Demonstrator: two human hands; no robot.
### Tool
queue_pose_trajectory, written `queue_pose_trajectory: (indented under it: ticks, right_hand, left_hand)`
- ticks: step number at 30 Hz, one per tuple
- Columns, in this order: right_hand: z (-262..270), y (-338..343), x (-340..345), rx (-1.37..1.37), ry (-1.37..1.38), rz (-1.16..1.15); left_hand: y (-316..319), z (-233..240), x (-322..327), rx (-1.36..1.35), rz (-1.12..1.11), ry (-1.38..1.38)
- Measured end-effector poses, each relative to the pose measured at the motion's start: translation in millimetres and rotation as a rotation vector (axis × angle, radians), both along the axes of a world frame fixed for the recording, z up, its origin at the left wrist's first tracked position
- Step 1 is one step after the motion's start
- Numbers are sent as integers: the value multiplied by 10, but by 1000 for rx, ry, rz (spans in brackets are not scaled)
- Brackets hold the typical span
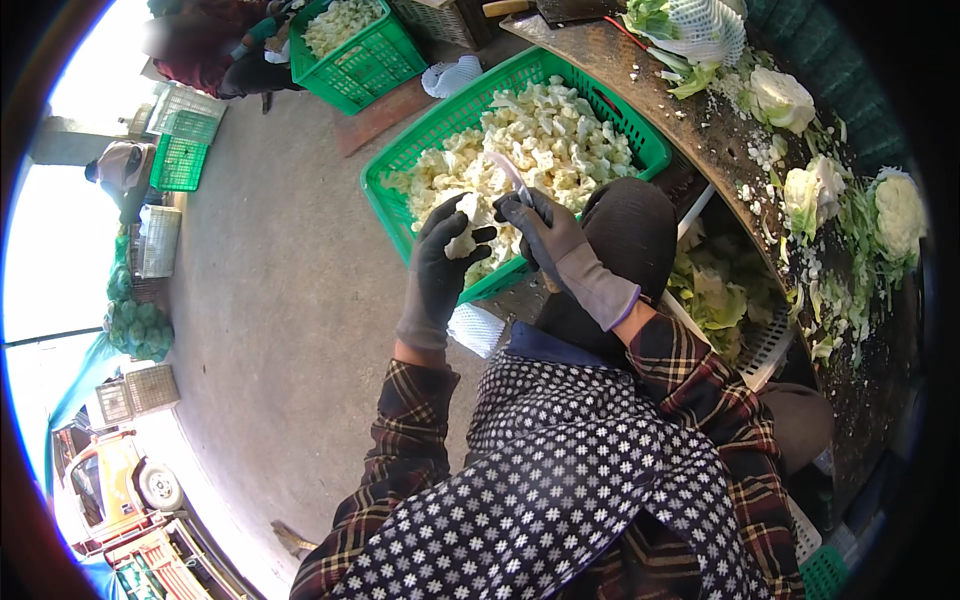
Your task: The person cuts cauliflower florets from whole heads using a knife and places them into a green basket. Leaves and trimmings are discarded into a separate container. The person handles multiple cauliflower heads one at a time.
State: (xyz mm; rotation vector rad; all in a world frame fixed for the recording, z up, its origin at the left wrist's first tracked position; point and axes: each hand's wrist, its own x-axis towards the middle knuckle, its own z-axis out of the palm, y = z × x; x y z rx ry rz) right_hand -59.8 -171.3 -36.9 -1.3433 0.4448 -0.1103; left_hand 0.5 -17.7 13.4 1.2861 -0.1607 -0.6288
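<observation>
My left hand [444, 259], in a dark grey work glove, holds a piece of cauliflower [460, 241] between its thumb and fingers. Close to its right, my right hand [546, 236], gloved likewise, grips a small knife [512, 174] whose curved blade points up and to the left. Both hands are over the near edge of a green plastic basket [390, 217] heaped with cut cauliflower florets [555, 142]. The knife's handle is mostly hidden in my fingers. Whether the blade touches any floret below it I cannot tell.
Cauliflower heads [780, 97] and leaf scraps lie on a wooden table [697, 127] at right. Below it stands a white crate [769, 352] of leaves. Foam net sleeves [476, 328] lie by the basket. Another green crate [360, 79] of florets stands near a seated person [217, 52] at upper left.
</observation>
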Motion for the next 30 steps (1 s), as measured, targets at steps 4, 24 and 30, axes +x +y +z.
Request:
queue_pose_trajectory:
  ticks: [4,24,30]
  right_hand:
    - [-49,52,-103,-430,-228,87]
    - [67,159,-108,-810,-160,231]
    - [-65,162,-9,-391,-140,165]
  left_hand:
    - [116,-18,135,39,-27,-158]
    - [191,290,425,281,-115,-216]
    - [137,178,451,194,-54,-109]
